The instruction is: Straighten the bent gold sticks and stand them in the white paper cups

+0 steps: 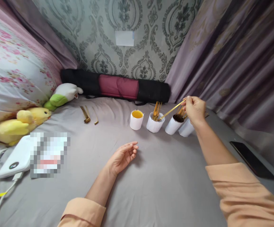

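My right hand (195,108) pinches the upper end of a thin gold stick (173,110). The stick slants down to the left, and its lower end reaches the mouth of a white cup (154,126) that also holds several upright gold sticks (156,110). Left of it stands a white cup with a yellow inside (137,123). To the right, a white cup with a dark inside (172,126) holds more sticks, and another white cup (186,128) is partly hidden by my hand. My left hand (125,155) rests on the grey sheet, fingers loosely curled and holding nothing.
Thin brass-coloured sticks with bent ends (85,116) lie at the back left. A black and maroon bag (118,85) runs along the wall. Plush toys (23,123) and a white power bank with a cable (17,157) are at left, a dark phone (251,159) at right.
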A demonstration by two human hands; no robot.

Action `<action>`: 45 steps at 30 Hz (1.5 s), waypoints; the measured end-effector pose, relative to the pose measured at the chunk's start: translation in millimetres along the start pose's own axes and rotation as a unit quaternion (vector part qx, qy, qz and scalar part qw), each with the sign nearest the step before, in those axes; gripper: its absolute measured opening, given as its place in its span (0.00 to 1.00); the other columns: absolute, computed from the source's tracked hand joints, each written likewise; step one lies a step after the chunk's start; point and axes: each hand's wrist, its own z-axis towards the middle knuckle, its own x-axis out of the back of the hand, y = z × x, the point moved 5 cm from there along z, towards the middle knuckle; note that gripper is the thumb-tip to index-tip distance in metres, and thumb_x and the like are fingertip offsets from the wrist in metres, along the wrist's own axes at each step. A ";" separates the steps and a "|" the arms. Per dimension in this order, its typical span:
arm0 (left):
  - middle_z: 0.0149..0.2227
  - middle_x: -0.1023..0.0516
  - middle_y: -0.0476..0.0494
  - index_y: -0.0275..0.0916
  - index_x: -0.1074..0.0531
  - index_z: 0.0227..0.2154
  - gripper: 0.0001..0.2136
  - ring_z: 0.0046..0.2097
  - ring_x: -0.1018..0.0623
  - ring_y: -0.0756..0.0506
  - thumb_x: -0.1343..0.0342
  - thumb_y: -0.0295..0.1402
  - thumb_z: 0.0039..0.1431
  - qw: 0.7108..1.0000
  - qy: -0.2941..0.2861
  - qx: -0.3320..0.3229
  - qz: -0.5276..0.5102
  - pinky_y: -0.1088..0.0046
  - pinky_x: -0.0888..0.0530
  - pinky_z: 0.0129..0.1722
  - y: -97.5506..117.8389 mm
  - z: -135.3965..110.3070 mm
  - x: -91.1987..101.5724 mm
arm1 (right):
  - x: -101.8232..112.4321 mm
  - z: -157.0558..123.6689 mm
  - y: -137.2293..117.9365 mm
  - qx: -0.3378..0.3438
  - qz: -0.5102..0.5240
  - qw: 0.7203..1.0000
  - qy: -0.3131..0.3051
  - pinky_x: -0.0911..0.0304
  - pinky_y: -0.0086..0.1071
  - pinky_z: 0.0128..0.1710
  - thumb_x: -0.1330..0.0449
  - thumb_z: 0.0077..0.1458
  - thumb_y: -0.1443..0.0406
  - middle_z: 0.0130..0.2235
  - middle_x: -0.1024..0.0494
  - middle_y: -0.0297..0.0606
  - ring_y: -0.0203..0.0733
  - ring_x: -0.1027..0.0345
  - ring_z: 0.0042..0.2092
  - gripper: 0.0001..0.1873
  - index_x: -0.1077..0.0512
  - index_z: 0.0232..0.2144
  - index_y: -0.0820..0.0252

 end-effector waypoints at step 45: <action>0.32 0.28 0.42 0.29 0.30 0.39 0.11 0.29 0.29 0.54 0.45 0.26 0.52 1.000 0.004 0.001 0.012 0.79 0.30 0.28 0.4 0.4 -0.8 | -73.0 -3.5 14.6 -0.018 -0.070 0.969 -0.236 0.44 0.21 0.18 0.50 0.53 0.62 0.24 0.26 0.36 0.27 0.41 0.18 0.12 0.30 0.27 0.64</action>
